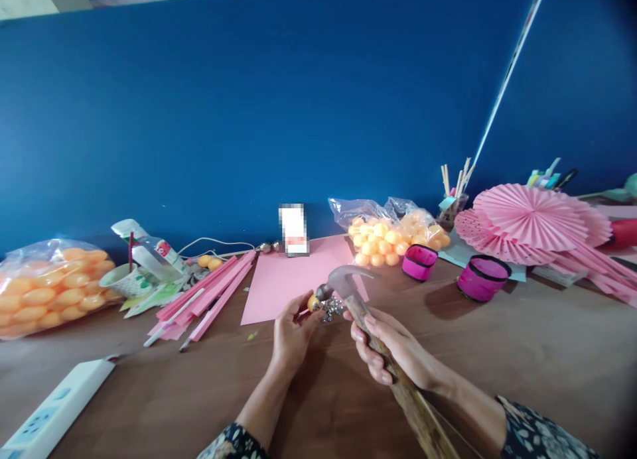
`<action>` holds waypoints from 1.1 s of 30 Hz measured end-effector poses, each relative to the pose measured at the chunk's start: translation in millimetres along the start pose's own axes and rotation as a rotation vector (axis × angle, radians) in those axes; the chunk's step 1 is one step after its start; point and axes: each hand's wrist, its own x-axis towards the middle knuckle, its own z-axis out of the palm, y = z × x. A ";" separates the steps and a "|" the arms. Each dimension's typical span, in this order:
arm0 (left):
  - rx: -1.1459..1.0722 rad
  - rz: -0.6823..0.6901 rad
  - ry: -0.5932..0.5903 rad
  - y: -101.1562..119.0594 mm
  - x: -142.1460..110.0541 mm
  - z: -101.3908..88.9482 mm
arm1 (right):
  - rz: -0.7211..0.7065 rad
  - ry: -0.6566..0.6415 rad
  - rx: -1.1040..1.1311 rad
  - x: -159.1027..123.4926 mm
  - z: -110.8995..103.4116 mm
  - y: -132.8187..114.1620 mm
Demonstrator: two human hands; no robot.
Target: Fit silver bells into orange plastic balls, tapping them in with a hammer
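Observation:
My right hand [388, 349] is wrapped round the wooden handle of a claw hammer [348, 283], whose metal head hangs just above the brown table [497, 366]. My left hand [291, 333] pinches a small orange ball [313, 304] with a shiny silver bit [332, 308] beside it, right under the hammer head. Both hands are above the table's middle, in front of a pink paper sheet [293, 276].
Bags of orange balls lie at far left [47, 286] and at the back [393, 237]. Pink paper strips [204, 300], two pink tape rolls [419, 261], pink paper fans [532, 223], a cup of sticks [452, 203], a paper cup [122, 280] and a white power strip [54, 409] surround the work spot.

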 end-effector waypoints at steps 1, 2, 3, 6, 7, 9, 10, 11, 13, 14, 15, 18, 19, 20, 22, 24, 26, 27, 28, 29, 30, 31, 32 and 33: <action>0.004 0.002 0.019 0.9 -0.2 -0.1 | -0.013 0.005 0.005 -0.1 0.0 0.0; 0.006 0.004 0.034 2.0 -0.3 -0.1 | -0.028 0.009 0.010 -0.2 -0.1 -0.1; 0.008 0.002 0.043 3.2 -0.4 -0.2 | -0.035 0.009 0.012 -0.3 -0.1 -0.1; -0.008 -0.034 0.026 5.3 -0.3 -0.7 | -0.010 -0.011 -0.004 -0.8 -0.1 0.2; -0.025 -0.048 0.023 5.0 0.0 -1.1 | -0.001 -0.017 -0.010 -1.0 0.0 0.2; -0.077 -0.062 0.029 2.9 0.9 -2.1 | -0.006 -0.017 -0.010 -1.5 0.2 -0.1; -0.112 -0.062 0.032 1.1 1.5 -2.6 | -0.021 -0.012 -0.003 -1.8 0.4 -0.4; -0.152 -0.059 0.031 -0.8 2.1 -3.0 | -0.035 -0.007 0.005 -2.1 0.5 -0.7; -0.222 -0.059 0.011 -4.1 2.9 -3.7 | -0.043 -0.004 0.014 -2.4 0.8 -1.0; -0.243 -0.067 0.001 -5.1 3.1 -3.9 | -0.037 -0.005 0.014 -2.3 0.9 -1.0; -0.259 -0.081 -0.007 -5.5 3.1 -4.0 | -0.025 -0.009 0.011 -2.1 0.9 -0.8; -0.316 -0.127 -0.018 -3.2 3.0 -3.6 | -0.003 -0.016 0.012 -1.6 0.8 -1.1; -0.341 -0.138 -0.015 -1.8 3.0 -3.3 | -0.008 -0.013 0.017 -1.7 0.8 -1.6; -0.366 -0.148 -0.011 -0.3 3.0 -3.0 | -0.018 -0.008 0.022 -1.9 0.8 -2.2; -0.395 -0.162 0.000 1.8 3.0 -2.2 | -0.035 -0.003 0.026 -2.4 1.0 -3.1; -0.407 -0.172 0.000 2.5 2.6 -1.6 | -0.029 -0.008 0.020 -2.6 1.3 -2.5; -0.420 -0.177 -0.022 2.1 1.7 -1.2 | 0.001 -0.019 0.010 -2.3 1.4 -0.7; -0.428 -0.178 -0.038 1.8 1.2 -1.1 | 0.014 -0.024 0.008 -2.1 1.5 0.2; -0.436 -0.182 -0.052 1.5 0.7 -1.2 | 0.018 -0.025 0.009 -2.0 1.5 0.8; -0.442 -0.189 -0.065 1.3 0.3 -1.3 | 0.013 -0.025 0.012 -2.1 1.6 1.0; -0.448 -0.201 -0.075 1.3 0.0 -1.6 | -0.002 -0.022 0.016 -2.3 1.6 0.8; -0.455 -0.214 -0.082 1.2 -0.1 -1.9 | -0.022 -0.017 0.021 -2.7 1.7 0.3; -0.464 -0.229 -0.085 1.3 0.0 -2.2 | -0.043 -0.008 0.027 -3.2 1.8 -0.5; -0.475 -0.245 -0.085 1.4 0.3 -2.6 | -0.062 0.001 0.031 -3.6 1.9 -1.3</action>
